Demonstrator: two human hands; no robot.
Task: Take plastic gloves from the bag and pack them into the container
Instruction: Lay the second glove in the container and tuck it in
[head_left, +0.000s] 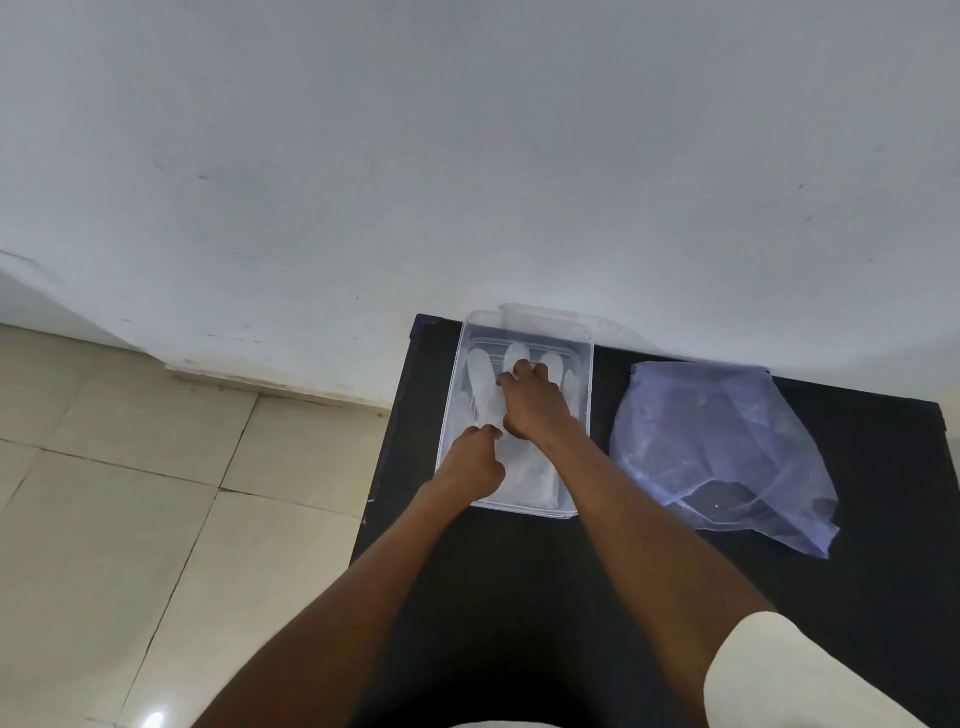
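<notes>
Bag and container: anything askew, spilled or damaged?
Nothing spilled. The plastic bag lies crumpled and flat on the black table, right of the clear container. Both hands, left hand and right hand, press a glove inside it.

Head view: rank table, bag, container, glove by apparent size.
1. black table
2. plastic bag and clear container: look alike, too close to rank
3. glove, lying inside the container, partly hidden by both hands

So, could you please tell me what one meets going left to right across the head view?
Beige tiled floor → clear plastic container holding translucent plastic gloves → crumpled bluish plastic bag on the black table.
</notes>
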